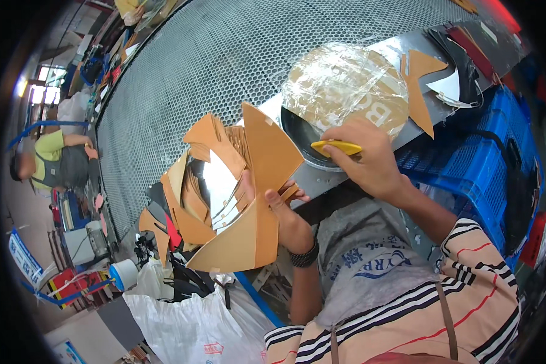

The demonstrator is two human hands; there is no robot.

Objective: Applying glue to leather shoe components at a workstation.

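Observation:
My left hand (290,223) grips a tan cut piece (270,145), thumb on its face, fingers partly hidden behind it. Its curved panel looks like a shoe upper part. Beside and below it are a stack of similar tan pieces (215,142) and white pieces (219,188). My right hand (367,161) pinches a yellow flat-handled tool (337,147) over the open part of a round dark pan (300,136); the tool's working end is hard to make out. Covering most of the pan is a cardboard disc (346,85) wrapped in clear plastic.
A perforated metal conveyor-like surface (212,67) runs along the far side. On the right are another tan piece (420,91), black and white pieces (452,88) and a blue crate (479,164). White plastic sacks (188,321) lie lower left. Another person (60,158) works at left.

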